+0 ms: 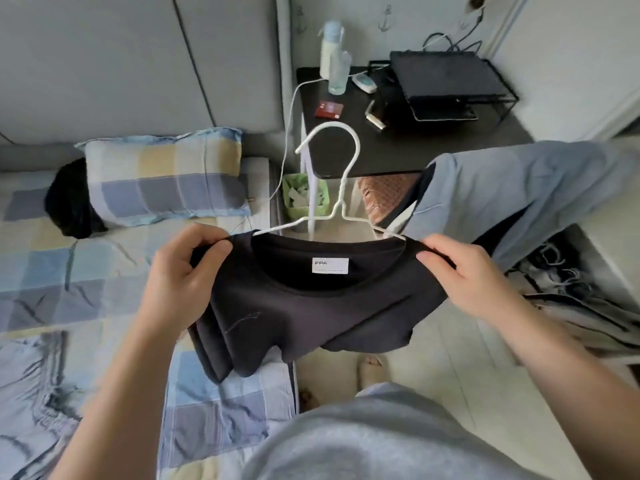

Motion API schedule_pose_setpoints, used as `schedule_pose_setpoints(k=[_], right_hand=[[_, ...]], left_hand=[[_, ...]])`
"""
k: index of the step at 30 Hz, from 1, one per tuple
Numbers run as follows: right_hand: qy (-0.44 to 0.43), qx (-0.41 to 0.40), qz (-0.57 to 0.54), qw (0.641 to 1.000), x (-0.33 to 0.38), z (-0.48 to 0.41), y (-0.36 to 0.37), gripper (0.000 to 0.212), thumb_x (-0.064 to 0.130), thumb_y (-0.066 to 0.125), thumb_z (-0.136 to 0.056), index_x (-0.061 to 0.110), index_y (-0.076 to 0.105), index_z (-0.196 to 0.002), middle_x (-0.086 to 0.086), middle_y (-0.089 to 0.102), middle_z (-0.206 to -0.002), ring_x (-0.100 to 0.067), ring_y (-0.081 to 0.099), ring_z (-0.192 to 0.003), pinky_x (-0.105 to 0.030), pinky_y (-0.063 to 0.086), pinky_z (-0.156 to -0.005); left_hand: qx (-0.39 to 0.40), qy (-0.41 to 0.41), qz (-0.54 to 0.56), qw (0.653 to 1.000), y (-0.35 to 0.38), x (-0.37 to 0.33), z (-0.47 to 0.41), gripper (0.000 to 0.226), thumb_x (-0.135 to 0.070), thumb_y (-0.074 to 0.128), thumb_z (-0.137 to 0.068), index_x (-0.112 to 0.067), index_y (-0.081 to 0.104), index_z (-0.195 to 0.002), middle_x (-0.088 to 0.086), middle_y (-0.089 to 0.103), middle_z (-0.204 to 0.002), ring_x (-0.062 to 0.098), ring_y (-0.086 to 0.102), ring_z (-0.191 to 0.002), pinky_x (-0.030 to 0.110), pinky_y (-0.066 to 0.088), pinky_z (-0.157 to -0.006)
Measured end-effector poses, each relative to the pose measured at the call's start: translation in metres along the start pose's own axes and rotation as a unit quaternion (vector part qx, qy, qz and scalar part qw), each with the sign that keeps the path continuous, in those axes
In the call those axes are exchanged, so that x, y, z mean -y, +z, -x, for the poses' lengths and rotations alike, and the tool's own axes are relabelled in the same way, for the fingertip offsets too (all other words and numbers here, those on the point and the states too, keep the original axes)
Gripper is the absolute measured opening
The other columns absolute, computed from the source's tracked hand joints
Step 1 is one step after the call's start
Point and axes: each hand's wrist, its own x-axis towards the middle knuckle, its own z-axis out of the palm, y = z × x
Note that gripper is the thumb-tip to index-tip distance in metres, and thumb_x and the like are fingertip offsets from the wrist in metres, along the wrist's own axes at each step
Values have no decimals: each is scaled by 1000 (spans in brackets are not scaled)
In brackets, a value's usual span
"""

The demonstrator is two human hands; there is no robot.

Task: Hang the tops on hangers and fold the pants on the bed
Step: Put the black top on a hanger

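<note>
A: Where do we put the black top [311,306]?
B: Mid-air, spread between both hands, white neck label [330,265] facing us. The bed [69,278] lies under the top's left half and the floor under its right.
A: Hanger?
B: The white hanger [341,174] is in the top. We see both its arms run into the neck opening, with the hook sticking out beyond the collar.
A: Hands?
B: The left hand [183,271] is at the top's left shoulder, fingers [195,235] curled and clamped on the fabric, thumb on the upper side. The right hand [464,275] is at the top's right shoulder, fingers [436,252] pinching the fabric the same way. We cannot tell whether either grip also catches the wire under the cloth.
A: Around the top?
B: A pale blue garment [519,188] hangs just beyond the top's right shoulder; we can't see from what. Straight beyond the top is a dark worktop [398,150] carrying a clear bottle [334,60], a small red thing [328,109] and a black wire rack [450,84]. A green bin [304,199] stands just beyond the top's collar, under the worktop. Beyond the top to its left we log a checked pillow [162,174] on the bed, with a dark bundle [69,202] touching its far side.
</note>
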Motion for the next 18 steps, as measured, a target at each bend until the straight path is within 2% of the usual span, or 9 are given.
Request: schedule_pose_setpoints(k=[3,4,6,10,13,15,16,18], right_hand=[[49,-43,47,997,-24,41,-30,10,17,55,-101,18,65,-104,12,57,-67,-2,55,-67,-17,41,-65],[67,-53,46,995,-31,55,-39,10,19,53,-102,23,63,-102,7,58,-68,-7,56,-69,-21,42,-66],[98,-84,39,991,-46,84,-58,14,22,49,-103,30,56,-94,5,59,-73,-11,57,-72,-18,41,-66],[149,-124,30,981,-78,140,-93,21,24,47,-104,21,56,-85,2,55,-71,-15,53,-66,-24,41,-62],[201,-143,-1,969,-104,181,-120,31,31,45,-98,10,49,-75,-5,48,-64,-18,46,-59,-23,32,-56],[244,-156,-19,957,-122,207,-141,27,23,47,-98,12,49,-73,-5,48,-63,-20,47,-58,-26,32,-57],[259,-167,-28,951,-132,220,-152,26,17,49,-99,18,51,-72,-2,50,-62,-17,48,-58,-25,34,-57],[289,-198,-52,935,-148,244,-174,34,5,51,-98,27,56,-74,5,56,-64,-10,53,-61,-19,37,-59]], left_hand=[[66,35,1,997,50,-17,-21,31,-16,63,-96,-46,61,-86,-27,65,-85,-7,59,-82,4,40,-73],[88,46,5,995,67,-23,-26,30,-16,63,-96,-44,61,-87,-28,65,-86,-8,58,-83,4,40,-75],[139,74,10,987,104,-37,-35,30,-12,63,-97,-41,60,-89,-29,64,-88,-9,57,-85,4,38,-77],[235,121,13,964,183,-70,-43,29,-9,61,-97,-37,60,-90,-28,64,-93,-11,57,-90,2,36,-81],[302,153,21,941,248,-97,-45,26,-6,60,-97,-32,62,-91,-19,65,-96,-2,60,-96,7,38,-86],[339,167,23,925,296,-118,-42,25,-7,60,-97,-31,64,-91,-15,66,-95,7,61,-97,16,41,-89],[350,173,25,920,319,-130,-38,26,-8,60,-97,-32,64,-90,-15,66,-94,9,62,-96,18,42,-89],[363,183,23,913,365,-154,-30,30,-9,63,-96,-38,63,-89,-18,67,-94,5,61,-96,15,42,-89]])
